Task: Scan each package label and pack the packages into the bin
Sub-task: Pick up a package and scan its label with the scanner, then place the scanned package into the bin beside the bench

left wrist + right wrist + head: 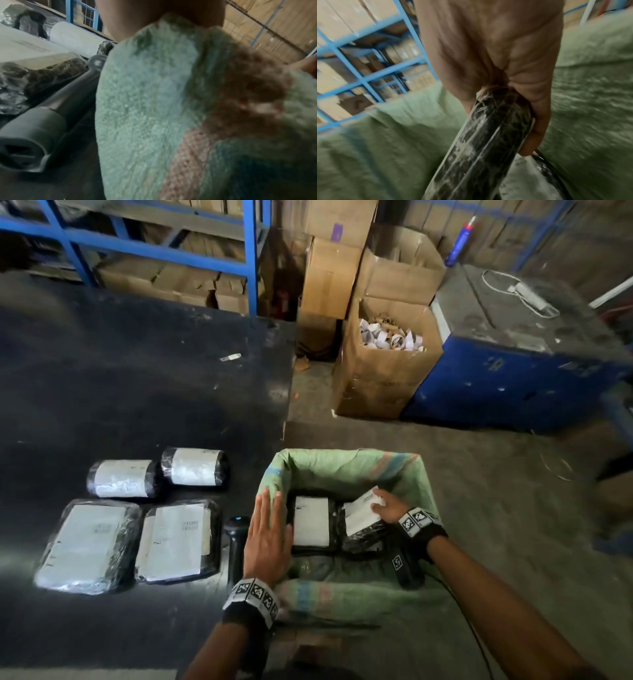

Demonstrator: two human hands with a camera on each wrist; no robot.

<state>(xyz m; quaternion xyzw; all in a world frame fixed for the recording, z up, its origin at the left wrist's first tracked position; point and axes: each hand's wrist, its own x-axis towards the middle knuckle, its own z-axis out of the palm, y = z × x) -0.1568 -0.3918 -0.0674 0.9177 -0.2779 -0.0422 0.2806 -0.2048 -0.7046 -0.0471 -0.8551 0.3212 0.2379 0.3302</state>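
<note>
Both forearms are bare. Each wrist wears a black fabric strap (pixel 245 616) topped by a white band of square black-and-white coded markers (pixel 418 520); a small black camera unit (pixel 404 568) seemingly hangs beneath.

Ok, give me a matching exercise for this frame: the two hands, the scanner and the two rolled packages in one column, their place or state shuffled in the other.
Column one:
1. left hand
2. right hand
3. scanner
4. two rolled packages

Column two:
A. lying on the black table, behind the flat packages
B. grips a package inside the bin
C. lies on the table between a flat package and the bin
D. flat on the bin's left rim

Pairs: 1-D, 2-B, 3-C, 4-A
</note>
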